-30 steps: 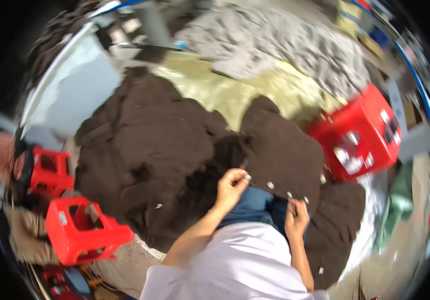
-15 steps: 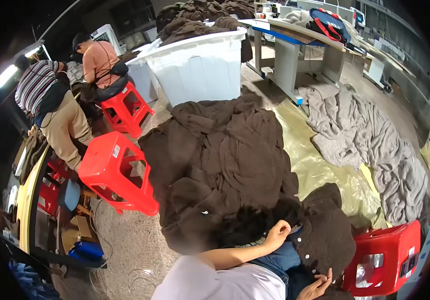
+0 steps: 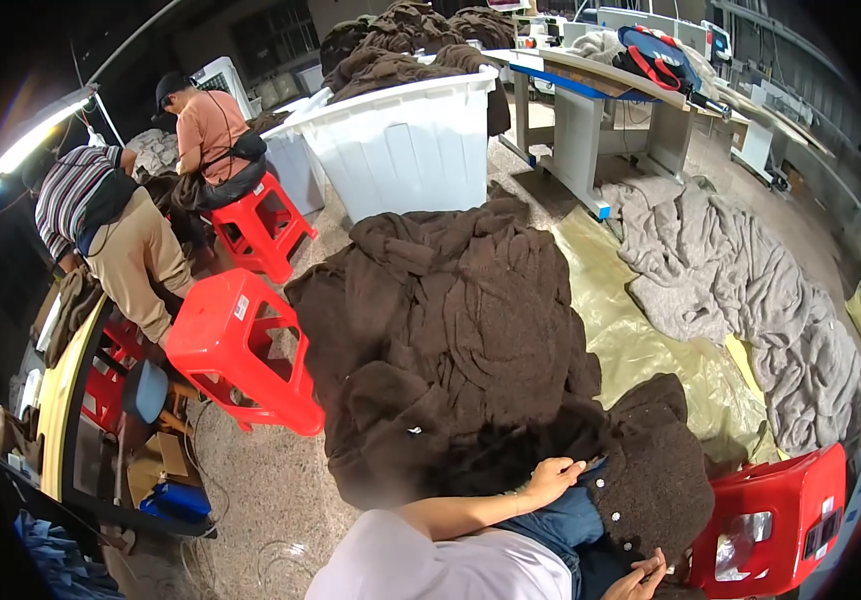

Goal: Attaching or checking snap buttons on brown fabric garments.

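Note:
A dark brown knitted garment [image 3: 665, 480] lies over my lap, with several small round white pieces like buttons along its near edge. My left hand [image 3: 554, 482] is closed in a pinch beside the left edge of this garment, above my blue jeans; what its fingertips hold is too small to make out. Lower down, my right hand [image 3: 638, 578] has thumb and fingers drawn together on the garment's bottom edge. A large heap of brown knitted fabric [image 3: 470, 330] spreads out in front of me, with a small white spot on its left part.
Red plastic stools stand to the left [image 3: 240, 350] and right [image 3: 770, 525]. Beyond the heap is a white bin [image 3: 400, 150] piled with brown fabric. Grey fabric [image 3: 740, 290] lies beside yellow sheeting [image 3: 640, 330]. Two people [image 3: 215, 140] work at the back left.
My left hand has lowered slightly and turned flatter toward the garment's edge. The right hand's fingers have closed in on the fabric. The whole view has shifted a little.

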{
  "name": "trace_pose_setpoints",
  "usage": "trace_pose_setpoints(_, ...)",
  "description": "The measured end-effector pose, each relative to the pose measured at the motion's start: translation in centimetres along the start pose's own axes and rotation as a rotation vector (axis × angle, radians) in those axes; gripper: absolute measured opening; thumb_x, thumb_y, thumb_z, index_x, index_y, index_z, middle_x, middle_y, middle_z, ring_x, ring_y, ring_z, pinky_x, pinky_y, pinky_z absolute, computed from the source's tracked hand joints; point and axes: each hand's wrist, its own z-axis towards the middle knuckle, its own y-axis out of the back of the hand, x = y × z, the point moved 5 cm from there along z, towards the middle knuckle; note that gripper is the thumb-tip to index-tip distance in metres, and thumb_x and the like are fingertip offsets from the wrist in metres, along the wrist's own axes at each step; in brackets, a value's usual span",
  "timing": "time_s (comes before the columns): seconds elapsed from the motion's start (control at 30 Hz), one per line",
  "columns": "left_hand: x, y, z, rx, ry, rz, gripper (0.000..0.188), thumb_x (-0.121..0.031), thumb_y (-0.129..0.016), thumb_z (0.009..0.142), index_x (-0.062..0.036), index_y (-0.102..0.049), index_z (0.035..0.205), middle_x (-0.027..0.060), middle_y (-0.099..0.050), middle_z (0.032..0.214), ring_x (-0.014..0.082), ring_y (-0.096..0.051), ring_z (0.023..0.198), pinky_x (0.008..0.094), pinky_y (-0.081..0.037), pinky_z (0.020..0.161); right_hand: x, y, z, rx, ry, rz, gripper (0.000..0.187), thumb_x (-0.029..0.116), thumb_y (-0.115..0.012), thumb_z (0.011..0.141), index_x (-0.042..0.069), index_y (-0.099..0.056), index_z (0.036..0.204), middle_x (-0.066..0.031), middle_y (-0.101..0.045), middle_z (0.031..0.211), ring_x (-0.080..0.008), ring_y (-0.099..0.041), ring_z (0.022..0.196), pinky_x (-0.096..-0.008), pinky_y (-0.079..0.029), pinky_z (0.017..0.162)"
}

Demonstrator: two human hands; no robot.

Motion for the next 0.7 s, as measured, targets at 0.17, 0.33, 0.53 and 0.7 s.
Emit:
trace_pose_setpoints(0.17, 0.3, -0.2, 0.0, 0.029, -0.005, -0.02, 0.045, -0.037, -0.059, 0.094, 0.0009, -0.061, 0.071, 0.0125, -0.062, 0.062, 0.0181, -0.06, 0.057, 0.0346, -0.047, 0.058, -1.2, -0.5, -0.7, 0.019, -0.034, 0.003, 0.022, 0.009, -0.051, 0.099, -0.004, -0.064, 0.11, -0.0086, -0.061, 0.076, -0.0164, -0.055, 0.066, -0.0293, -0.048, 0.065)
trace_pose_setpoints(0.33, 0.2, -0.1, 0.0, 0.028, -0.006, -0.016, 0.044, -0.036, -0.06, 0.094, 0.0015, -0.06, 0.07, 0.0118, -0.06, 0.06, 0.015, -0.057, 0.056, 0.0342, -0.045, 0.057, -0.2, -0.9, -0.7, 0.014, -0.024, -0.043, 0.02, 0.01, -0.054, 0.098, -0.004, -0.067, 0.104, -0.0109, -0.065, 0.08, -0.0171, -0.057, 0.067, -0.0294, -0.049, 0.065)
trace_pose_setpoints(0.53, 0.4, -0.2, -0.1, 0.036, -0.01, -0.035, 0.045, -0.036, -0.06, 0.094, 0.0019, -0.06, 0.07, 0.0114, -0.059, 0.059, 0.0132, -0.054, 0.055, 0.0335, -0.045, 0.056, 1.2, -0.8, -0.5, 0.015, -0.016, -0.091, 0.022, 0.013, -0.056, 0.098, -0.004, -0.068, 0.101, -0.0136, -0.068, 0.083, -0.02, -0.059, 0.069, -0.0308, -0.05, 0.066)
trace_pose_setpoints(0.7, 0.4, -0.1, -0.1, 0.049, -0.004, -0.038, 0.044, -0.036, -0.061, 0.094, 0.0021, -0.06, 0.071, 0.0117, -0.059, 0.059, 0.0132, -0.054, 0.055, 0.0334, -0.045, 0.055, 1.3, -0.8, -0.6, 0.028, -0.053, -0.141, 0.022, 0.015, -0.058, 0.098, -0.004, -0.068, 0.102, -0.0137, -0.068, 0.083, -0.0194, -0.06, 0.071, -0.031, -0.051, 0.067)
